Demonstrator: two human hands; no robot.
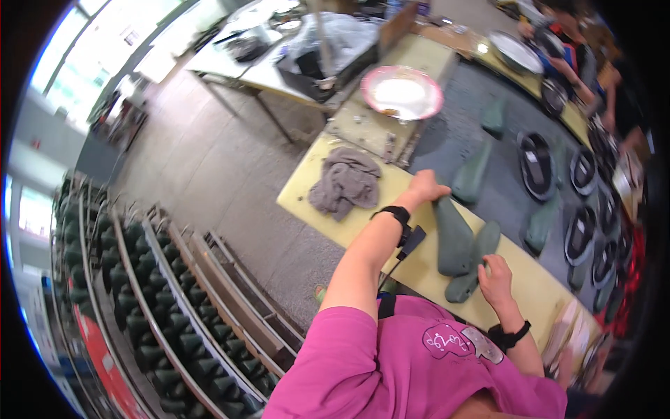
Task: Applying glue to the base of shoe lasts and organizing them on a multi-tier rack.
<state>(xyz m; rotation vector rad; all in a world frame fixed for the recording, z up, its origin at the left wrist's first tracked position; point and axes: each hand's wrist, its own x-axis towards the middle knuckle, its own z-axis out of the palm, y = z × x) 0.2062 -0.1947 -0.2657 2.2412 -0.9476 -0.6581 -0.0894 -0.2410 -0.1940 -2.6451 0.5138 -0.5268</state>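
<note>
Along the yellow work surface (408, 241) in front of me lie dark green shoe lasts. My left hand (424, 187) is closed at the narrow far end of the nearest shoe last (453, 241); part of its fingers is hidden. My right hand (497, 281) has bent fingers against a second green last (460, 287), which lies partly under the first and reaches out beyond it to the right. To the left of my left hand sits a crumpled grey-brown cloth (345, 183).
A dark conveyor belt (447, 133) past the work surface carries more green lasts (473, 171) and black shoe soles or uppers (536, 166). A pink-rimmed plate (403, 92) stands at its far left. Racks of lasts (167, 300) fill the lower left. A person (569, 52) is at the far right.
</note>
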